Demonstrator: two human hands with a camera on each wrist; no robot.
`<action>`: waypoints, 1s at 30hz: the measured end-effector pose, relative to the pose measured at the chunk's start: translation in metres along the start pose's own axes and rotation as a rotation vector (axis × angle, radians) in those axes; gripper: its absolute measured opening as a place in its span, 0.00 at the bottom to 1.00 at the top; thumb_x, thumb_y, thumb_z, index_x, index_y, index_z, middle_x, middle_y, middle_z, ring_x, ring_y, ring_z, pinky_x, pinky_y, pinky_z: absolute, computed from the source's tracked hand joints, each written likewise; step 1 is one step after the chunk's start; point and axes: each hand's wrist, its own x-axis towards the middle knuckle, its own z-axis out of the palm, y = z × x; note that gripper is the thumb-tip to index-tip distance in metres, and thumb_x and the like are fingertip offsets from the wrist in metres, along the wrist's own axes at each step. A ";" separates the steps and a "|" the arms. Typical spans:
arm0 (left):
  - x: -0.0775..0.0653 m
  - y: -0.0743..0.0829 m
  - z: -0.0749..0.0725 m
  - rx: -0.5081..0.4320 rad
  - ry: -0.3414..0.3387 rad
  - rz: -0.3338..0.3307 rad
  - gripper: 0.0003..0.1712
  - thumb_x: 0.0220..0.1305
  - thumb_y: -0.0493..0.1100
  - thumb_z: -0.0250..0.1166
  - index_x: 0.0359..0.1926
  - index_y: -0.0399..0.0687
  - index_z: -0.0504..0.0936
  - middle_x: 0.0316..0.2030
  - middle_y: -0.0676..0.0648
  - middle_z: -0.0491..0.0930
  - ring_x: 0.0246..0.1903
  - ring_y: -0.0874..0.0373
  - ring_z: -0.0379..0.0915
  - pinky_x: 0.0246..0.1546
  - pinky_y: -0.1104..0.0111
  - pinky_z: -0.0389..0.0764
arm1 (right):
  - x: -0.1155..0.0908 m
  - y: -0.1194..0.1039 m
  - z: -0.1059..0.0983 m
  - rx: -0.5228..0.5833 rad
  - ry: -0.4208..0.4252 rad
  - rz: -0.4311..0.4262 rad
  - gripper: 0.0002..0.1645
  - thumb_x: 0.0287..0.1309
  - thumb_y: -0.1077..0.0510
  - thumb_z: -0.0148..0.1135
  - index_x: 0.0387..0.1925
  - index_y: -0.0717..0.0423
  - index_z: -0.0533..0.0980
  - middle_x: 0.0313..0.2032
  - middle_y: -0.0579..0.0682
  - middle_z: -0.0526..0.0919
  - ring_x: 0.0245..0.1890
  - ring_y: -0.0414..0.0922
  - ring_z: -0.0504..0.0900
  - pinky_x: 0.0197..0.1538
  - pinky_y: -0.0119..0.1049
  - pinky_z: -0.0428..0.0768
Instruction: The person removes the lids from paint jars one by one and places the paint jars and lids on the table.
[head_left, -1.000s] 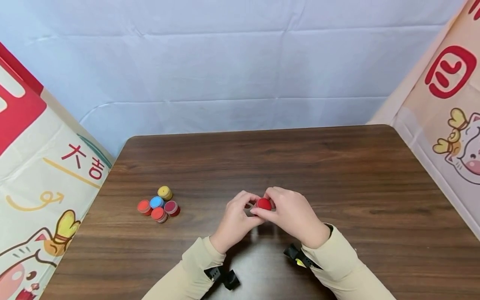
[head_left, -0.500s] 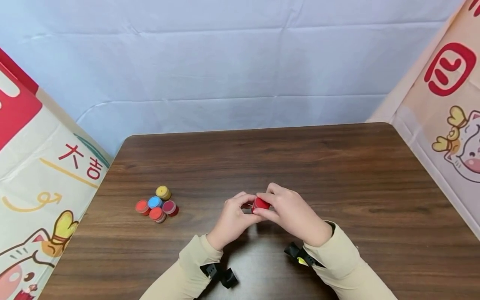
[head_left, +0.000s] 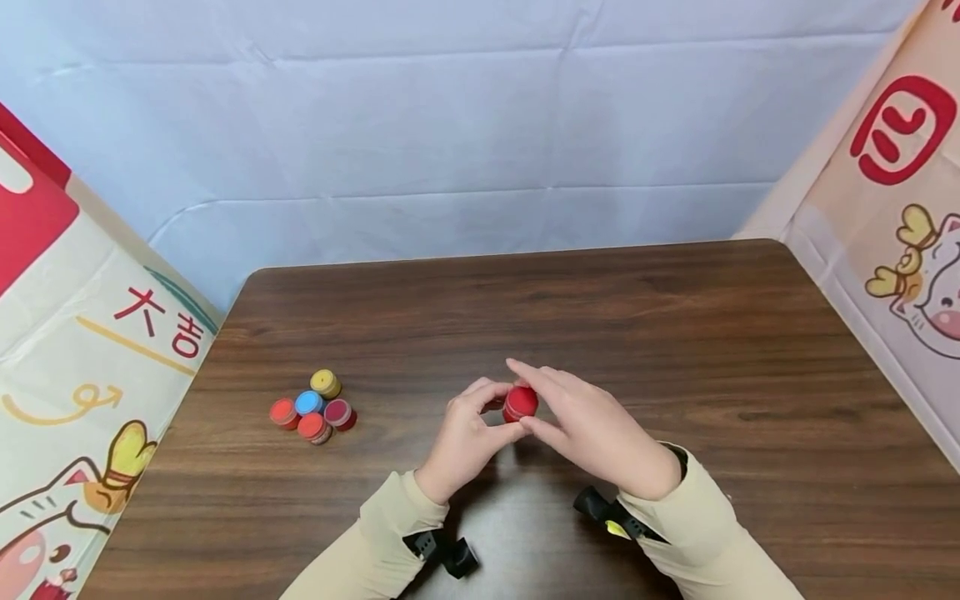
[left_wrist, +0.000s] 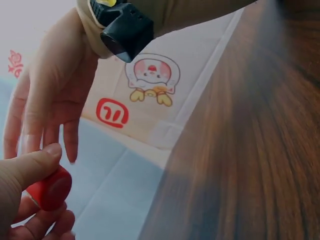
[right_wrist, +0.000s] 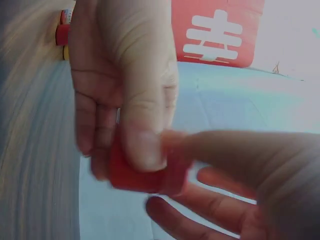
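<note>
A small round tub with a red lid (head_left: 521, 403) is held above the table in front of me. My left hand (head_left: 463, 435) pinches it between thumb and fingers; its thumb lies on the tub's side in the left wrist view. My right hand (head_left: 596, 433) stands around the lid's right side with its fingers fairly straight. In the left wrist view these fingers reach down near the red tub (left_wrist: 51, 190). The right thumb overlaps the tub (right_wrist: 137, 175) in the blurred right wrist view, and I cannot tell how firmly it touches.
On the left of the brown wooden table (head_left: 637, 317) stands a cluster of small tubs: a yellow one (head_left: 326, 383), a blue one (head_left: 309, 403), a dark red one (head_left: 341, 414) and orange-red ones (head_left: 314, 427). Printed cloths hang at both sides, a pale cloth (head_left: 450, 125) behind.
The right hand's fingers have straightened and spread away from the red lid they gripped before. The tub has tilted and shifted slightly left, still in the left hand.
</note>
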 end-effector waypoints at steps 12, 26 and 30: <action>0.000 0.007 0.002 0.095 0.037 0.023 0.15 0.47 0.35 0.73 0.36 0.44 0.78 0.36 0.53 0.76 0.39 0.58 0.72 0.42 0.64 0.76 | 0.004 -0.004 0.023 -0.185 0.262 0.167 0.32 0.32 0.30 0.71 0.27 0.49 0.71 0.15 0.35 0.62 0.10 0.33 0.57 0.14 0.29 0.59; 0.000 0.004 0.002 0.052 0.013 -0.035 0.13 0.48 0.35 0.71 0.37 0.44 0.79 0.35 0.54 0.76 0.39 0.60 0.73 0.42 0.68 0.76 | 0.005 -0.003 0.023 -0.165 0.236 0.125 0.22 0.42 0.41 0.72 0.27 0.51 0.74 0.20 0.39 0.70 0.13 0.33 0.61 0.17 0.27 0.63; 0.001 0.003 0.000 0.047 0.011 -0.039 0.14 0.49 0.36 0.71 0.38 0.45 0.79 0.36 0.55 0.76 0.39 0.60 0.72 0.43 0.65 0.76 | 0.005 -0.003 0.018 -0.128 0.181 0.118 0.20 0.45 0.44 0.71 0.33 0.51 0.76 0.27 0.40 0.73 0.17 0.33 0.64 0.21 0.27 0.68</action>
